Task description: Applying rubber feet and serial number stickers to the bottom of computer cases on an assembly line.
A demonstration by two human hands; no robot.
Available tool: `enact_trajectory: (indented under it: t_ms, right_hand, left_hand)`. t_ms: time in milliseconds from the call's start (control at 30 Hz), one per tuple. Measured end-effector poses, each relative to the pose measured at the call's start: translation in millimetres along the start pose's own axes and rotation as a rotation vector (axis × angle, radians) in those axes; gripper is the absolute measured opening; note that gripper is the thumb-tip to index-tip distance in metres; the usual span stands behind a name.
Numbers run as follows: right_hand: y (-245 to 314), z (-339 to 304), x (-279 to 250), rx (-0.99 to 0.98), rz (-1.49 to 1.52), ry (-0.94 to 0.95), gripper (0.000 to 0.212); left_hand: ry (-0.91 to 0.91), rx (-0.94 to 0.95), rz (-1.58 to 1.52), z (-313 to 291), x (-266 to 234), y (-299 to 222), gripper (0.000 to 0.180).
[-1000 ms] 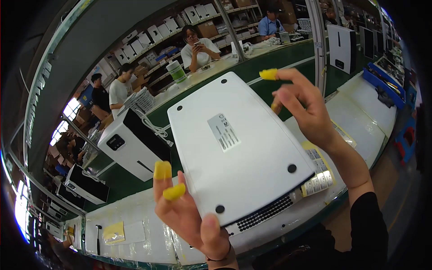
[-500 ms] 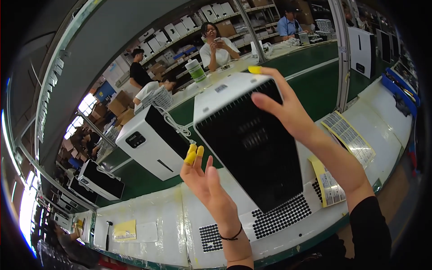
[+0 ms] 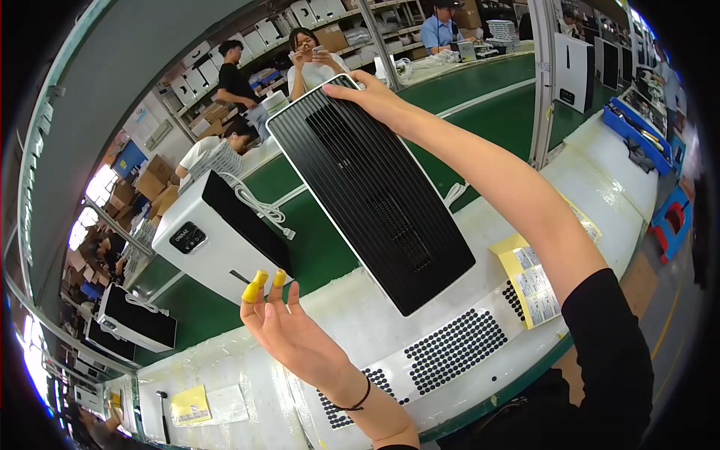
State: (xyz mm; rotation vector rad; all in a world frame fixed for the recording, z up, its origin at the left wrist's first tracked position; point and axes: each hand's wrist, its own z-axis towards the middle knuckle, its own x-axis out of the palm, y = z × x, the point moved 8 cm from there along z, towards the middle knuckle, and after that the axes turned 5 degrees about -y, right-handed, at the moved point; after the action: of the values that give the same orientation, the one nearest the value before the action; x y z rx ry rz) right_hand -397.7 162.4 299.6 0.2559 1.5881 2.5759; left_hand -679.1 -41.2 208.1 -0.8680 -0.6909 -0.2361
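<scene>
A tall white appliance [image 3: 375,202] with a black ribbed face stands tilted in front of me, its lower end over the near worktop. My right hand [image 3: 367,94] grips its top end, thumb on the ribbed face and the other fingers out of sight behind. Apart from the appliance, at its lower left, my left hand [image 3: 300,337] is raised with fingers spread, holding nothing that I can see. Yellow finger cots [image 3: 256,286] cover two of its fingertips. Below lie sheets of round black pads [image 3: 454,351], partly hidden by the left wrist.
Another white appliance [image 3: 217,247] with a coiled cable [image 3: 262,206] stands on the green conveyor [image 3: 491,94] at left. Yellow-backed label sheets [image 3: 529,285] lie at right. Beyond them is a blue tray [image 3: 637,135]. A hammer [image 3: 163,416] lies at lower left. Several people work across the line.
The appliance has tipped and turned, so its ribbed face shows fully and its top is hidden. My right hand has shifted left with it. My left hand has moved down and left.
</scene>
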Motion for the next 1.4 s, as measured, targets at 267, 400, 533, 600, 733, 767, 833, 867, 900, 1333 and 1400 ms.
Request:
enact_trajectory:
  t_ms: [267,400,533,600,733,767,833,867,900,1333,1400]
  right_hand:
    - [29.2,5.0,5.7,-0.507,-0.151,-0.005,0.083]
    - [1.2,-19.0,2.6,-0.548,-0.205,0.052,0.078]
    - [-22.8,-4.4,-58.4,-0.574,-0.235,-0.231,0.073]
    - [-26.7,-11.1,-51.0,-0.384,-0.036,-0.08,0.077]
    - [-18.0,-20.2,-61.9,-0.305,-0.328,-0.176,0.087]
    - [-24.2,-20.9,-67.9,-0.297,-0.427,-0.274,0.089]
    - [-31.8,-32.1,-68.6,-0.275,-0.497,-0.424,0.086]
    - [-35.8,-39.3,-67.1,-0.272,-0.49,-0.418,0.086]
    - [-31.0,-49.7,-72.4,-0.382,-0.49,-0.482,0.082]
    - [-33.6,-134.6,-35.9,-0.421,-0.276,-0.14,0.058]
    - [-46.6,-133.5,-23.9,-0.328,-0.066,0.043,0.049]
  left_hand:
    - [0.055,-0.05,-0.021,3.8,-2.9,1.8,0.035]
    - [0.048,-0.063,-0.012,3.4,-2.7,4.4,0.033]
    - [0.048,-0.071,-0.035,8.3,-2.6,5.3,0.031]
    - [0.057,-0.058,0.008,14.1,-10.9,6.3,0.031]
    - [-0.041,-0.04,0.171,27.2,-16.9,24.0,0.029]
    - [-0.065,-0.03,0.231,37.2,-26.8,32.6,0.03]
    - [-0.18,-0.117,0.214,75.0,-55.7,60.2,0.038]
    - [-0.199,-0.155,0.263,100.9,-65.4,73.4,0.043]
    - [-0.215,-0.198,0.308,128.0,-69.5,84.7,0.049]
    - [-0.65,-0.279,0.784,279.3,-96.1,90.7,0.131]
    - [-0.624,-0.259,0.786,276.5,-87.2,91.8,0.126]
